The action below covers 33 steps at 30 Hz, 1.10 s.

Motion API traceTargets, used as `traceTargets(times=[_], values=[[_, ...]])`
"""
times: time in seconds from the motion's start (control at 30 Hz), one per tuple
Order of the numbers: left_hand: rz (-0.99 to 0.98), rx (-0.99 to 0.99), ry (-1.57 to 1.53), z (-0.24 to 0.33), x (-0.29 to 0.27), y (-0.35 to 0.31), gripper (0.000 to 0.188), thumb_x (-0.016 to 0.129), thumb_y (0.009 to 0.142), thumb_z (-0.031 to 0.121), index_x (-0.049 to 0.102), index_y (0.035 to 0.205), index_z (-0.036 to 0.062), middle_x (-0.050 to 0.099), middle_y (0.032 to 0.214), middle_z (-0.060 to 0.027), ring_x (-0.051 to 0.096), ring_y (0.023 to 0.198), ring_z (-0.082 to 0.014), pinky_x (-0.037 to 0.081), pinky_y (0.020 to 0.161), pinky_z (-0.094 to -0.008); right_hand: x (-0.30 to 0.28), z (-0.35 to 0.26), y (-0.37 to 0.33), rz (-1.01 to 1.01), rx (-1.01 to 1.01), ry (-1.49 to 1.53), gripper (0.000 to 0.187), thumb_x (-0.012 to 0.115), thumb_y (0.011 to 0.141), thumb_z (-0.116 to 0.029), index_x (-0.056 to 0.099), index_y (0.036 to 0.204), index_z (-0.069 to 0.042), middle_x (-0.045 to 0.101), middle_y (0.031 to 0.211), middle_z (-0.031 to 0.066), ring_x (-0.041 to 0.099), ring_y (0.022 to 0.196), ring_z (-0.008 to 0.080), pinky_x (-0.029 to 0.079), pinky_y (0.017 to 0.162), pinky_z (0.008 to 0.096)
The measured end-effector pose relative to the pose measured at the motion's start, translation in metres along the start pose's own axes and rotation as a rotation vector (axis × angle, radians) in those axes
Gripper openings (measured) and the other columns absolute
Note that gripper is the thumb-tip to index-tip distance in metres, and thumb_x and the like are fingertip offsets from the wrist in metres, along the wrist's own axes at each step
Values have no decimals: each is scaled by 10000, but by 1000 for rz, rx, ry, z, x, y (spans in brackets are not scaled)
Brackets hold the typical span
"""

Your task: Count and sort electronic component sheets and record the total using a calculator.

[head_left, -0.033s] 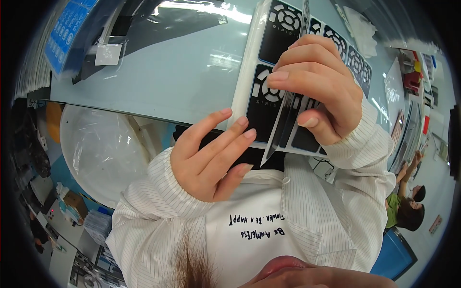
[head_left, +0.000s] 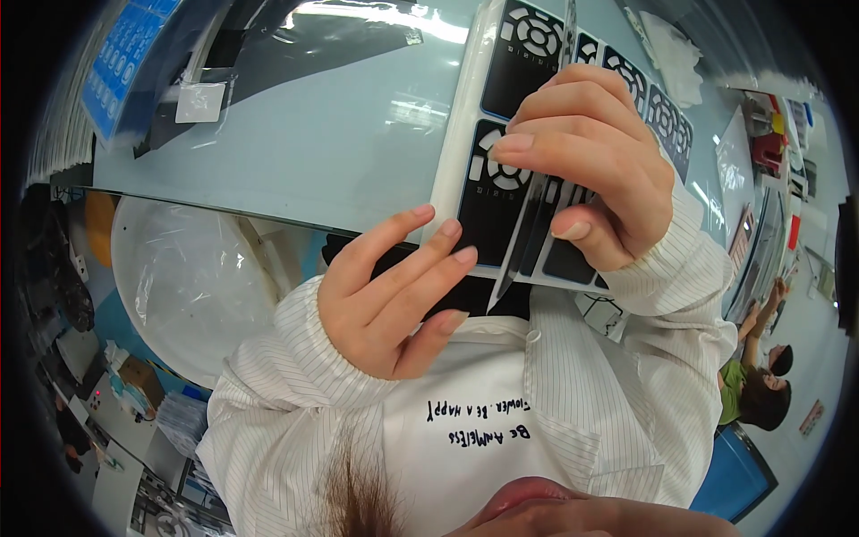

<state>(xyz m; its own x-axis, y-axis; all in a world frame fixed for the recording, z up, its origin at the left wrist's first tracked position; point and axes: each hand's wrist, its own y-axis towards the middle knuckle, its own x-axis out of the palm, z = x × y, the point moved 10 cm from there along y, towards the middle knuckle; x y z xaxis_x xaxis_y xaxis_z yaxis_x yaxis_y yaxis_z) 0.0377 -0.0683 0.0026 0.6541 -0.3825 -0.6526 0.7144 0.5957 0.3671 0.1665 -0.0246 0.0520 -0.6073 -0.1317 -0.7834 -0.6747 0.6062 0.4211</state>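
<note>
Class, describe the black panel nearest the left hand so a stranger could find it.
On the pale table, find the white-edged, patterned sheet beneath the right hand. The black panel is the lower of the two along its left edge, set apart from its upper neighbour by being nearest the left hand.

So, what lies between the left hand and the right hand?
In the head view, part of a black panel and a narrow dark strip lie between them.
</note>
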Motion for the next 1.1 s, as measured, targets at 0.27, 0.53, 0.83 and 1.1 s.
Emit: traceTargets(times=[0.27,0.53,0.83,1.1], values=[[-50,-31,-322,-2,5,-6,433,543,969,272,582,1277,-30,638,1276,-225,496,1279,-409,449,1047,-440,13,-2,-1,-54,-59,-127,687,342,1002,-597,626,1198,-3,710,1036,123,629,983,311,433,904,447],[77,-64,-126,-7,-9,-6,405,525,969,233,560,1297,-2,662,1264,-168,537,1200,-387,448,1009,-418,0,-5,-1,-2,-66,-98,782,314,970,-673,645,1139,15,710,936,126,617,925,318,432,849,466],[82,-160,-355,-21,8,-18,390,546,944,172,559,1288,-11,666,1262,-176,512,1242,-346,457,969,-395,0,-5,-3,17,-88,-117,839,299,938,-726,654,1121,11,712,917,111,606,892,287,408,816,444],[-14,-60,-526,-7,15,-15,407,447,1028,287,529,1305,-1,631,1277,-245,438,1339,-373,384,1067,-438,4,-6,0,-19,-75,-153,857,289,924,-745,657,1131,0,728,990,108,606,891,260,379,831,411]])
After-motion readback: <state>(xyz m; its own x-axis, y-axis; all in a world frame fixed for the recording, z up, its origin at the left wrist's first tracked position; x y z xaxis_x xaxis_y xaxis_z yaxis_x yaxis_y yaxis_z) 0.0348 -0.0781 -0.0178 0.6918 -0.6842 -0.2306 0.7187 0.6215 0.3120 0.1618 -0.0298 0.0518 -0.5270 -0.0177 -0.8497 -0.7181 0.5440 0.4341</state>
